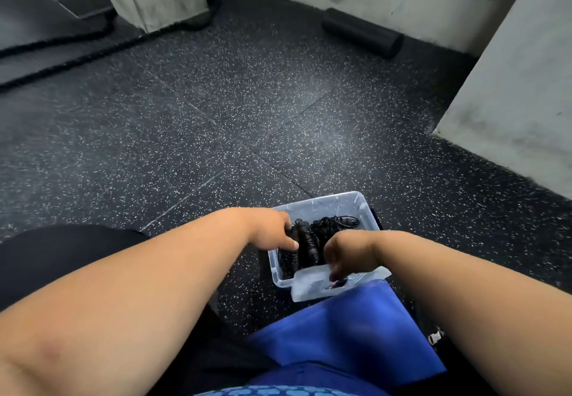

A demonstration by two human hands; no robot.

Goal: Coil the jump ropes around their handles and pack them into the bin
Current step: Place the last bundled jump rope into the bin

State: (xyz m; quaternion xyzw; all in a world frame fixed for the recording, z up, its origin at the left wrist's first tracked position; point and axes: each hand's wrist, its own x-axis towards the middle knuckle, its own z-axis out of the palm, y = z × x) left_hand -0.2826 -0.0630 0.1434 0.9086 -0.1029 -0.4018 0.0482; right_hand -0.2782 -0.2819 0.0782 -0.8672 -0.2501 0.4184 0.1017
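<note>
Done: coiled jump ropes (309, 242) lie inside the clear bin (346, 202) on the floor.
Left hand (272, 231): grips a rope bundle in the bin.
Right hand (346, 251): fingers curled at the bin's near edge; grasp unclear.
Left: likely only final settling.

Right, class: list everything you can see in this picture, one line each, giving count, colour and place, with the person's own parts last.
Bin: one, clear plastic, on the floor ahead of the person.
Jump ropes: black, coiled inside the bin; count cannot be told.
Lid: one, clear, at the bin's near edge.
Foam roller: one, black, by the far wall.
Thick rope: black, lying along the floor, far left.
Floor: black rubber, white speckles.
Blue object: one, near the person, below the bin.
Left hand: grips a rope handle in the bin.
Right hand: fingers curled over the lid at the bin's near edge.
</note>
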